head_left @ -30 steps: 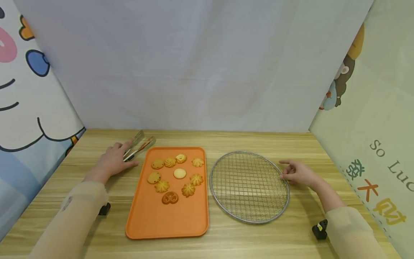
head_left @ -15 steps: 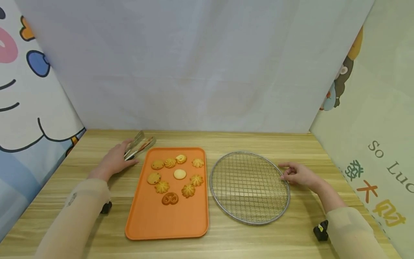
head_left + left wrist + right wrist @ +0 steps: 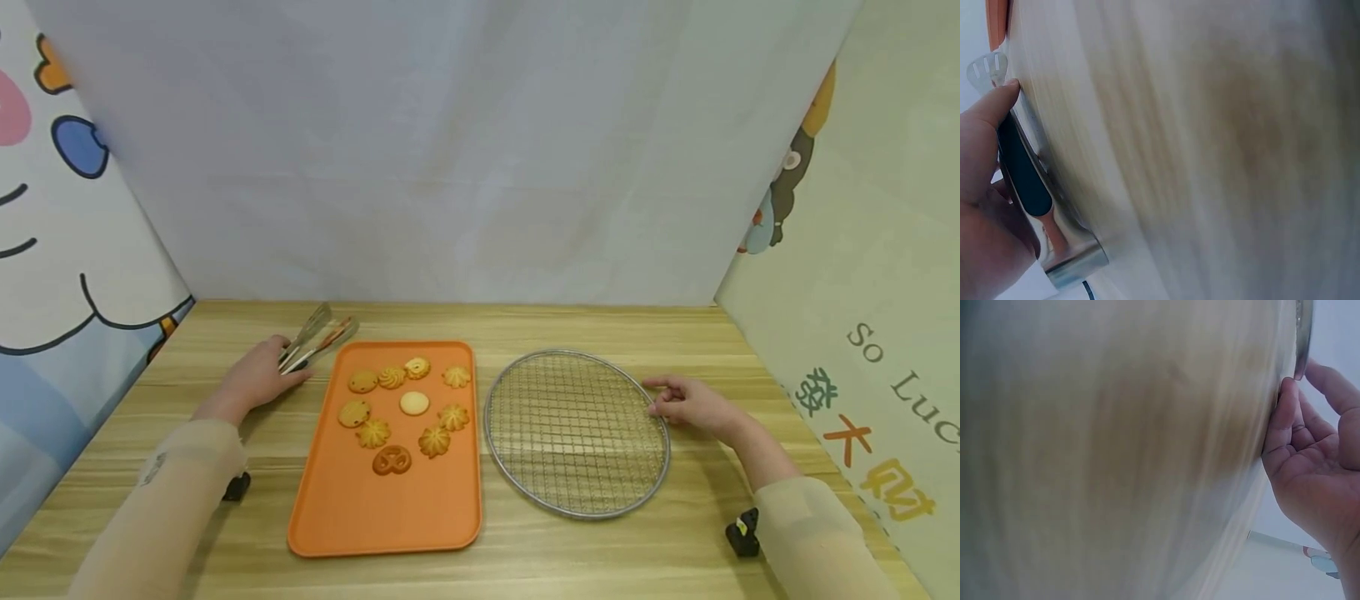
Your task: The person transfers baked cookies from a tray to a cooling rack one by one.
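Note:
Metal tongs (image 3: 318, 342) with dark green grip inlays lie behind the orange tray's left side, their ends spread apart. My left hand (image 3: 255, 377) holds them; in the left wrist view the thumb (image 3: 1002, 103) lies along the green grip (image 3: 1025, 165), with the other fingers partly hidden behind. A round wire rack (image 3: 577, 433) with a grey rim lies right of the tray. At its right edge, my right hand (image 3: 697, 406) pinches the rim (image 3: 1304, 340), which shows between thumb and fingers in the right wrist view. That hand's lower fingers are curled close over the wood.
The orange tray (image 3: 382, 521) carries several cookies in its upper part, among them a pretzel-shaped cookie (image 3: 392, 460) and a plain round cookie (image 3: 414, 403). A pale cloth wall (image 3: 465, 167) stands at the table's back edge, with printed panels on both sides.
My left hand has drawn back slightly along the tongs, and its fingers now curl in at their handle. The right hand stays at the rack's rim. Tray and rack have not moved.

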The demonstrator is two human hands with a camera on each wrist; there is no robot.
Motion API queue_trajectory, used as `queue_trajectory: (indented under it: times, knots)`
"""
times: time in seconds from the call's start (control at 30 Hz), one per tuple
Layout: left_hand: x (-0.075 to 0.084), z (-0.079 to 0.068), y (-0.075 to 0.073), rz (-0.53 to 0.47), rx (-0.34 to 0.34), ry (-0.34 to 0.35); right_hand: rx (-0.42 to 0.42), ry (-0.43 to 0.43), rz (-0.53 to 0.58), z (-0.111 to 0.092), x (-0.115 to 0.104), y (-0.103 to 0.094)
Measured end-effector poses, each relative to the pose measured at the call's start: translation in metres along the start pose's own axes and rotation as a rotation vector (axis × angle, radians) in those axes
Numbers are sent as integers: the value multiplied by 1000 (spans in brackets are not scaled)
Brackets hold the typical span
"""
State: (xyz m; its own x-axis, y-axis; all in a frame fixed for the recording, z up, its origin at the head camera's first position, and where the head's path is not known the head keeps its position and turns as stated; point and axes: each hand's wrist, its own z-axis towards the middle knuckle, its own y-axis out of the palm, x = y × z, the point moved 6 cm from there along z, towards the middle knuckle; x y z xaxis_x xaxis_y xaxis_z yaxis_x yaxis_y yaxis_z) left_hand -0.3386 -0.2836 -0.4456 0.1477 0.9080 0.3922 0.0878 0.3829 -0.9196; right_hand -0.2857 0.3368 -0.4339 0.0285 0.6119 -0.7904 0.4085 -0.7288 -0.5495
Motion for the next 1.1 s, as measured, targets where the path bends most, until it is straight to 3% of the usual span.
queue_trajectory:
  times: [0.47, 0.7, 1.1]
  knots:
    - [6, -6, -9, -25, -31, -34, -17, -4, 39, 0, -1, 3]
    - [7, -7, -10, 14, -76, -52, -21, -11, 16, -2, 3, 2]
    - [10, -14, -20, 41, -13, -56, -23, 23, -7, 1, 2, 3]
